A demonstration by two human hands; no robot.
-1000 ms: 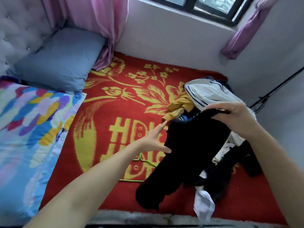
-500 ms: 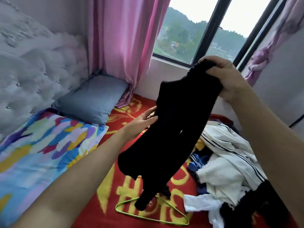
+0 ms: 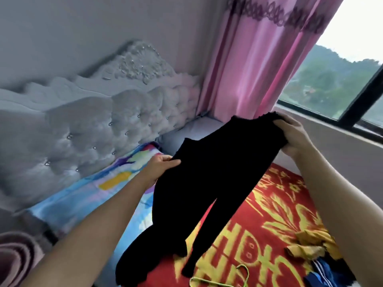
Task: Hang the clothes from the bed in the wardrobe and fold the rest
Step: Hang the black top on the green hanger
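Note:
A pair of black trousers [image 3: 209,179] hangs in the air above the bed, waistband up, both legs dangling down to the red and yellow blanket [image 3: 275,220]. My right hand [image 3: 292,137] grips the right end of the waistband. My left hand [image 3: 159,166] pinches the left end of it. A green hanger [image 3: 238,276] lies on the blanket below the trouser legs. At the lower right lies part of the clothes pile, with a yellow garment [image 3: 310,243] and a blue striped one [image 3: 323,276].
A multicoloured quilt [image 3: 93,193] covers the left side of the bed. A grey tufted headboard [image 3: 103,125] stands behind it. A pink curtain [image 3: 259,59] hangs by the window [image 3: 342,83]. A rolled pinkish rug [image 3: 16,257] shows at the bottom left.
My left hand has taken hold of the trousers' waistband, which only my right hand held before. The garment now spreads between both hands, and my view has turned left towards the headboard.

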